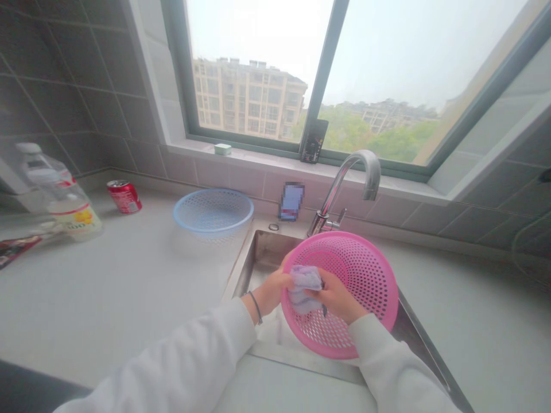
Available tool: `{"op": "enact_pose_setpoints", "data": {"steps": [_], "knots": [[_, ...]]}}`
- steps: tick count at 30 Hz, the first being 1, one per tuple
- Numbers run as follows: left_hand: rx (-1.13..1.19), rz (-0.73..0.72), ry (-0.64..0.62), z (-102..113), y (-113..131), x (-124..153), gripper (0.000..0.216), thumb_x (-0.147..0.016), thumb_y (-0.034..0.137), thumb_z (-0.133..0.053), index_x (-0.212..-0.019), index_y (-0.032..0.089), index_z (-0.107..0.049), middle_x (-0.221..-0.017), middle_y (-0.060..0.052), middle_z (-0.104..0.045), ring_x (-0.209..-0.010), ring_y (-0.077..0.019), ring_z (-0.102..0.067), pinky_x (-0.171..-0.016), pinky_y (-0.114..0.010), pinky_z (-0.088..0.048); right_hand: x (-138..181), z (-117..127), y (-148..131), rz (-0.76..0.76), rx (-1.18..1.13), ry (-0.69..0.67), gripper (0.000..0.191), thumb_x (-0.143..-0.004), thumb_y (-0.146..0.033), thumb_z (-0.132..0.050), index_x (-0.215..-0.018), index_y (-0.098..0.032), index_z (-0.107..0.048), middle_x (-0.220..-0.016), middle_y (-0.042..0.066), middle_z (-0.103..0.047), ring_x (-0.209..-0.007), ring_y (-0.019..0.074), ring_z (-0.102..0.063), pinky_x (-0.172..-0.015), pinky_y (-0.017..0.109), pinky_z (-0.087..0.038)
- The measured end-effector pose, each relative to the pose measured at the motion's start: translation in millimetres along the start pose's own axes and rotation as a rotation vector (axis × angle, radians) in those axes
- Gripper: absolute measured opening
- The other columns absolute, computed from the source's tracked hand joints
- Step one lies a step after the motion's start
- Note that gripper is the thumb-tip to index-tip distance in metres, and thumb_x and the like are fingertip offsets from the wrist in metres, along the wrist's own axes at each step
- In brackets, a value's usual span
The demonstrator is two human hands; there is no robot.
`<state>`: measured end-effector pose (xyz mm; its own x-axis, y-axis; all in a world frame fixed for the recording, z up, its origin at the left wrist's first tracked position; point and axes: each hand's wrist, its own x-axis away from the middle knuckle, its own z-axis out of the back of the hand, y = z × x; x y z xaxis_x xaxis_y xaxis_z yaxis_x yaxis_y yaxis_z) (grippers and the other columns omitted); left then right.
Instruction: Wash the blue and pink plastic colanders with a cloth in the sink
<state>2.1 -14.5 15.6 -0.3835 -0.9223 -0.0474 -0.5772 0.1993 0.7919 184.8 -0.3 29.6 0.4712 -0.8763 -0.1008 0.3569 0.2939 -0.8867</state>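
A pink plastic colander [370, 269] is held tilted over the sink [269, 249], its inside facing me. My left hand [273, 287] grips its left rim, with the thumb on the inside and the other fingers mostly hidden behind the wall. Bunched in my right hand [338, 295] is a pale purple cloth [305, 284], pressed against the inner left side of the colander near the rim. My left thumb touches the cloth's edge.
Behind the sink rises a chrome faucet [344, 178]; a phone-like device [291, 201] leans on the tiles. A blue basket [213, 212], a red can [124, 196] and clear bottles [64, 195] stand on the counter at left. A green box [222, 149] sits on the windowsill.
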Motion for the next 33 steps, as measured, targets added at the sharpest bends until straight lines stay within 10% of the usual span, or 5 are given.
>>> {"op": "enact_pose_setpoints", "data": {"steps": [33], "knots": [[-0.028, 0.036, -0.016, -3.2, 5.1, 4.8, 0.060, -0.048, 0.008, -0.056, -0.106, 0.014, -0.068, -0.092, -0.005, -0.068, -0.086, -0.0195, -0.059, -0.079, -0.030, -0.044, 5.0, 1.7, -4.2, -0.130, 0.105, -0.202, 0.031, -0.073, -0.018, -0.068, -0.105, -0.017, -0.068, -0.105, 0.006, -0.072, -0.097, 0.0239, -0.066, -0.086, 0.035, -0.050]]}}
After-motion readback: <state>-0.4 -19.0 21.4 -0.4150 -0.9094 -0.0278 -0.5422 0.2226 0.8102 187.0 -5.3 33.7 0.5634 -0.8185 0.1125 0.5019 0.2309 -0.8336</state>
